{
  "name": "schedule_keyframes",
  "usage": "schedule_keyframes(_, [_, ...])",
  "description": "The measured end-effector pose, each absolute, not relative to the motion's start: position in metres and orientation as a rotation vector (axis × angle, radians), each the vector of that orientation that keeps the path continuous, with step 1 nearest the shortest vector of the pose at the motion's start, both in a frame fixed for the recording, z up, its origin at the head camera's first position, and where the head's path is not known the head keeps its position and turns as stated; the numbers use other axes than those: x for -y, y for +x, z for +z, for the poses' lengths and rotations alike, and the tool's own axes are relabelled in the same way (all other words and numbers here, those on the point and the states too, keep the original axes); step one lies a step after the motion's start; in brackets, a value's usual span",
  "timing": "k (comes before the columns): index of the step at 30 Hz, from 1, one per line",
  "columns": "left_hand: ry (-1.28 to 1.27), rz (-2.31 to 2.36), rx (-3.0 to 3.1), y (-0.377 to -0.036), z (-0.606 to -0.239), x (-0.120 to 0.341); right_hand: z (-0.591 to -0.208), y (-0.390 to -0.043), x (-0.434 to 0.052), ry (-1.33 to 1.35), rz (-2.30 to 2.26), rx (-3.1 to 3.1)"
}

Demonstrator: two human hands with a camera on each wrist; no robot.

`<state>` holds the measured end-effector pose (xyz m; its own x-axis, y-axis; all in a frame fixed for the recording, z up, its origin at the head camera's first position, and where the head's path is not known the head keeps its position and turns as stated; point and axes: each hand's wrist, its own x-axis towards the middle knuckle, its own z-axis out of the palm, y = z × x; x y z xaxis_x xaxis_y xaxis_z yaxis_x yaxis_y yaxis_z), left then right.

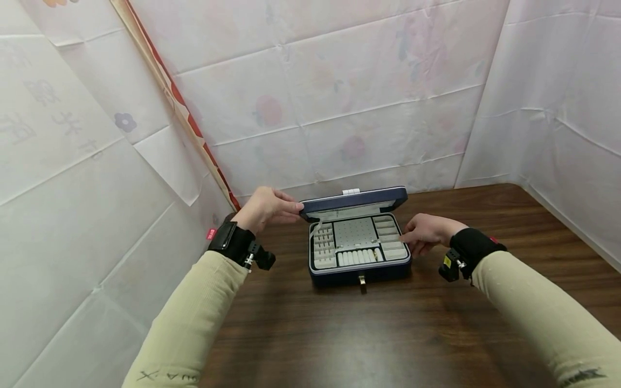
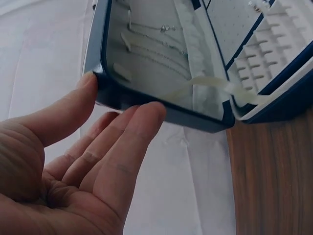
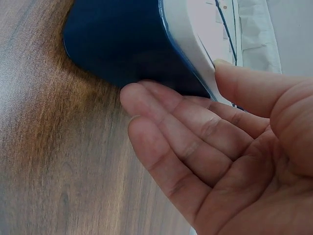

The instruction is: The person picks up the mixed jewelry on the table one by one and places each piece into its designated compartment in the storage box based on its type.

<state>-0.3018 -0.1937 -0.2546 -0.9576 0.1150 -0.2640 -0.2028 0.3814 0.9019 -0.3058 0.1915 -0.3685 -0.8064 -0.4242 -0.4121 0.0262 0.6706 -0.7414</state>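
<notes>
A navy jewellery box (image 1: 339, 274) sits on the dark wooden table (image 1: 368, 334), its lid (image 1: 354, 200) raised part way. My left hand (image 1: 291, 210) pinches the lid's left edge, thumb outside and fingers along the rim (image 2: 120, 98). Fine chains (image 2: 161, 46) lie against the lid's grey lining, and a pale ribbon (image 2: 215, 85) links lid and base. My right hand (image 1: 409, 240) rests at the box's right end. Its thumb (image 3: 244, 83) lies on the pale rim and its straight fingers (image 3: 161, 112) press the blue side wall (image 3: 122, 44). Grey compartments (image 1: 356, 242) show inside.
White patterned sheets (image 1: 339, 97) wall in the table behind and on both sides. A small metal latch (image 1: 361, 280) hangs from the box's front. Bare wood stretches between the box and me. Black wrist straps with cameras sit on both forearms.
</notes>
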Motion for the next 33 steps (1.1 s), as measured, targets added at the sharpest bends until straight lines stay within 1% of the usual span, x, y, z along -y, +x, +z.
schedule_keyframes(9, [-0.01, 1.494, -2.458, -0.288, -0.263, 0.193, -0.371, -0.306, -0.192, -0.296, -1.07, -2.306])
schedule_keyframes(23, [0.012, 1.482, -2.497, -0.271, -0.277, 0.191, -0.37, -0.304, -0.191, -0.294, -1.101, -2.304])
schedule_keyframes(33, [0.004, 1.449, -2.572, -0.259, -0.293, 0.189, -0.372, -0.304, -0.191, -0.265, -1.138, -2.297])
